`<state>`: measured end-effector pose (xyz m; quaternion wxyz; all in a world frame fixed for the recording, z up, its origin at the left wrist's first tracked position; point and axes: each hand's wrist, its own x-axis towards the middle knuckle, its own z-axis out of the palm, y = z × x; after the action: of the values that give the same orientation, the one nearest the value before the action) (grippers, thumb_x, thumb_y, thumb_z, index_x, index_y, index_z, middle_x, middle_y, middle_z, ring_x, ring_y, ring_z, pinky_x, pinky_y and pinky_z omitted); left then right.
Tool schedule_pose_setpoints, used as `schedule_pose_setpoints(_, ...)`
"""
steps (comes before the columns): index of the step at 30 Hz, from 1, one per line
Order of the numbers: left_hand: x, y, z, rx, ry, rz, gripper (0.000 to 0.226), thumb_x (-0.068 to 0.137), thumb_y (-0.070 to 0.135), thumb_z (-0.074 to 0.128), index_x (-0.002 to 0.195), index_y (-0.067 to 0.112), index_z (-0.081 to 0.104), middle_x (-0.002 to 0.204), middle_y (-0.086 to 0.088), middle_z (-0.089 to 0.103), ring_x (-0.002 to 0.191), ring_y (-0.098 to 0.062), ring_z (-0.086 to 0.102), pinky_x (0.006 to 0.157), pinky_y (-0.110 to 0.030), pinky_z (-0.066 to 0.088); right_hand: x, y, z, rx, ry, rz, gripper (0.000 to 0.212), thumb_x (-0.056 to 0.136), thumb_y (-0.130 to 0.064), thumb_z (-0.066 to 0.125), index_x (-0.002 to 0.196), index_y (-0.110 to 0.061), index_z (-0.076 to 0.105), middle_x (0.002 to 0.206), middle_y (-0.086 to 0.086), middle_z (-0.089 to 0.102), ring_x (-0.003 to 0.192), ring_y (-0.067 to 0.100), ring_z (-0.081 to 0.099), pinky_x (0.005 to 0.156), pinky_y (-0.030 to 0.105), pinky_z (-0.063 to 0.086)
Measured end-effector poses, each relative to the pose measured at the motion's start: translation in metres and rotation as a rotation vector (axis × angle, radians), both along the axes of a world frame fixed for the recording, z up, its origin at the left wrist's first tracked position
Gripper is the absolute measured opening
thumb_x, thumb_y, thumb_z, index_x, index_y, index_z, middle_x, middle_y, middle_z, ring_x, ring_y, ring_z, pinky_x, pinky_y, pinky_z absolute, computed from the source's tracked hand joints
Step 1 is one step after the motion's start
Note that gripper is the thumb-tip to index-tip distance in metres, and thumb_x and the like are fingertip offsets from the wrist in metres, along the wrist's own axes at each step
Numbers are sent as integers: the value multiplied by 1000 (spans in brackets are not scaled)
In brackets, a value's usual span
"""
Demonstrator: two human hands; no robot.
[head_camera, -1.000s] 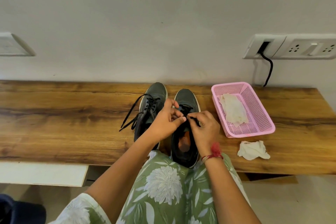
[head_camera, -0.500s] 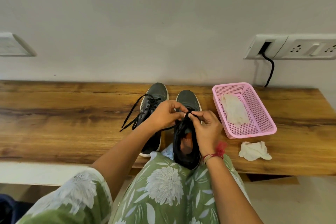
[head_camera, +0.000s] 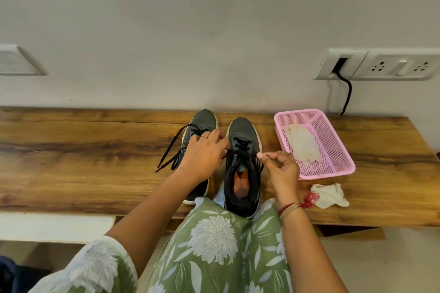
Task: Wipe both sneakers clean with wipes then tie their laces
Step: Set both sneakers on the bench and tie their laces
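Two dark grey sneakers stand side by side on the wooden bench (head_camera: 95, 150), toes to the wall. The right sneaker (head_camera: 242, 131) has its black lace (head_camera: 240, 153) stretched sideways across the tongue. My left hand (head_camera: 202, 157) pinches one end of that lace and my right hand (head_camera: 281, 166) pinches the other end. My left hand partly covers the left sneaker (head_camera: 202, 120). That sneaker's loose laces (head_camera: 171, 152) trail out to the left on the wood.
A pink plastic basket (head_camera: 333, 140) with white wipes (head_camera: 302, 145) sits right of the shoes. A crumpled used wipe (head_camera: 329, 196) lies in front of it. A black cable (head_camera: 346, 93) hangs from the wall socket (head_camera: 381, 66). My lap in green floral cloth (head_camera: 214, 245) meets the bench edge.
My hands were close together over the right sneaker's tongue. They have moved apart, left and right, drawing the lace taut across the shoe.
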<state>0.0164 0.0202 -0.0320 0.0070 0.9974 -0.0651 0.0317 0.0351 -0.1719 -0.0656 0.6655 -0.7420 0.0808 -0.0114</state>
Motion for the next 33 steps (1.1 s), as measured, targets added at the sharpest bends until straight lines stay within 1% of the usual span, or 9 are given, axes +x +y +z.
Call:
schedule_pose_setpoints(4,-5,0,3,-14,1,39,27,99,31,42,121,22,55,132,-3,47,119,-25,46,93,-42,39,-3,2,-1,92,104,-71,17,78,-18,76,64,-15,67,74,4,66,74,10,60,80,23,43)
schedule_pose_setpoints(9,-4,-3,2,-77,61,62,27,99,32,44,120,22,56,131,0,45,121,-22,42,96,-39,37,-8,7,3,72,82,-64,17,80,-20,75,68,-10,67,76,7,67,74,12,60,74,18,42)
schedule_pose_setpoints(14,0,2,11,-157,18,145,18,94,34,54,108,30,65,129,7,46,123,-20,41,96,-38,34,-4,3,2,31,116,-108,15,78,-20,76,67,-14,68,74,3,69,75,13,63,87,32,48)
schedule_pose_setpoints(19,-1,-1,11,-193,91,168,18,94,33,55,108,27,65,127,5,46,123,-21,40,98,-40,34,-6,3,6,-39,90,-102,19,78,-21,76,62,-22,65,72,1,68,75,16,63,87,35,49)
schedule_pose_setpoints(22,-2,-4,11,-191,79,185,18,94,32,55,108,26,65,126,4,47,121,-21,42,97,-40,36,-7,3,9,-40,132,-107,16,79,-21,75,65,-20,67,74,2,69,78,17,63,88,36,49)
schedule_pose_setpoints(26,-3,-2,12,-332,85,175,22,95,26,54,114,22,62,125,0,49,120,-23,46,95,-39,41,-22,10,32,128,122,-182,8,82,-16,71,89,-15,66,88,-4,65,86,11,60,78,21,49)
schedule_pose_setpoints(28,-1,3,13,-448,71,209,28,95,23,53,123,18,58,129,-5,49,124,-25,43,98,-40,40,-41,16,48,289,141,-244,6,86,-15,66,90,-17,63,91,-4,62,88,12,57,78,21,46)
schedule_pose_setpoints(31,8,4,21,-557,22,246,29,96,11,48,122,14,58,129,-9,49,125,-28,41,100,-38,37,-67,35,64,669,374,-187,10,91,-6,57,99,-9,63,92,6,62,89,16,59,88,28,49)
schedule_pose_setpoints(33,18,1,24,-558,57,230,31,95,8,44,121,15,59,129,-10,49,125,-29,41,100,-40,37,-73,46,66,801,536,-196,17,93,-4,53,108,-2,61,96,10,61,94,19,58,94,30,47)
